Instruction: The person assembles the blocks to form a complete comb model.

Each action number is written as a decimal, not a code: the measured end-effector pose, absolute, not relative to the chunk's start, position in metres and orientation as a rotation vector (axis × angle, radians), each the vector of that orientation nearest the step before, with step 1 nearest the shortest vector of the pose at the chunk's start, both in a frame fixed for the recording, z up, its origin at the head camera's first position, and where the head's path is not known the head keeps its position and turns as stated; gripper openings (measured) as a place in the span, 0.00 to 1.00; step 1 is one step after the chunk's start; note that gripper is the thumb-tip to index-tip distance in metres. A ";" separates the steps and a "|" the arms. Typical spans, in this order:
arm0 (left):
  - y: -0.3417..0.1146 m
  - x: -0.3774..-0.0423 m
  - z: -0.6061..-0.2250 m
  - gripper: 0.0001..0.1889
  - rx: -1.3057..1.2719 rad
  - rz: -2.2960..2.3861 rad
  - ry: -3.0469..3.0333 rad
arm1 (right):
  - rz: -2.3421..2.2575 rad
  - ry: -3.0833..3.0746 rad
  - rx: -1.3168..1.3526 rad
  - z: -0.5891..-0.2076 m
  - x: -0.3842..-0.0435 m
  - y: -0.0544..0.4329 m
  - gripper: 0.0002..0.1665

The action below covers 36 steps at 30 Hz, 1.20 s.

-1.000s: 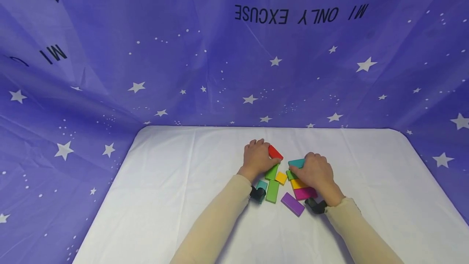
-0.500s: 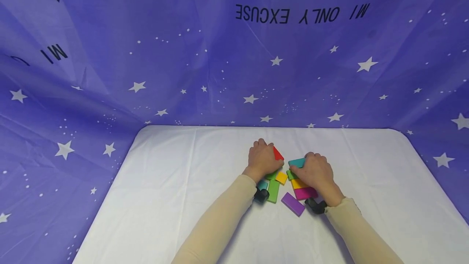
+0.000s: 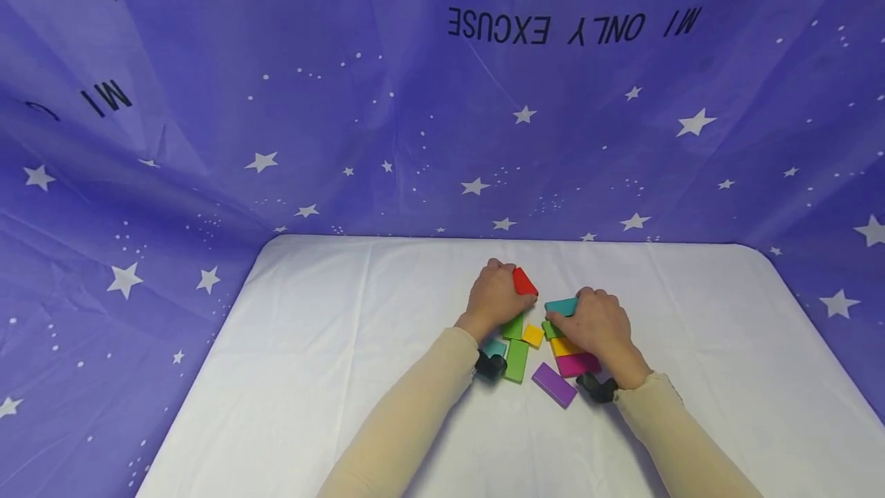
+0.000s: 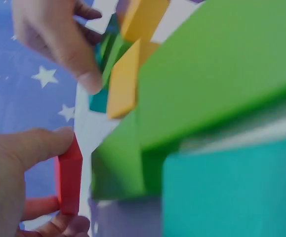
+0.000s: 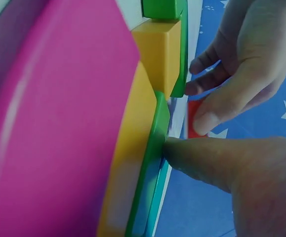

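Note:
My left hand (image 3: 495, 300) pinches a red block (image 3: 524, 281) between thumb and fingers, just beyond a long green block (image 3: 516, 361) and another green block (image 3: 513, 327). In the left wrist view the red block (image 4: 69, 177) stands on edge in the grip. My right hand (image 3: 600, 321) holds a teal block (image 3: 561, 306), thumb on its near side and fingers at its far right. The thumb (image 5: 197, 155) also touches the edge of a small green block (image 5: 152, 148). Behind that lie a yellow block (image 3: 565, 346) and a magenta block (image 3: 578, 364), partly covered by the hand.
A small yellow block (image 3: 533, 336) lies between the two groups. Nearer the person is a purple block (image 3: 554, 385). Another teal block (image 3: 494, 348) sits partly under the left wrist's black camera mount (image 3: 491, 367). A starry purple cloth hangs behind the white table (image 3: 311, 313).
My left hand shifts right with the red block, then slightly back, and the red block is turned a little. The right hand stays in place.

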State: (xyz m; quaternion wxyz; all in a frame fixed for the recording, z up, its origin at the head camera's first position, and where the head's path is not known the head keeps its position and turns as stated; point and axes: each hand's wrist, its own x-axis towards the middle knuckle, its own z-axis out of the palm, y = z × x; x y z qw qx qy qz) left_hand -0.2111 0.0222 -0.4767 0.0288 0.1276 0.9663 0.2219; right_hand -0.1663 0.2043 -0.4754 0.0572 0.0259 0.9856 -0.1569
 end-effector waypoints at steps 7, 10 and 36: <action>-0.006 -0.217 -0.475 0.35 0.408 0.834 2.937 | -0.493 2.979 0.068 -0.473 -0.167 0.204 0.40; -0.021 -0.218 -0.477 0.36 0.399 0.890 2.943 | -0.523 2.977 0.066 -0.473 -0.166 0.204 0.40; -0.110 -0.216 -0.492 0.35 0.424 1.079 2.910 | -0.618 3.070 -0.035 -0.481 -0.171 0.211 0.41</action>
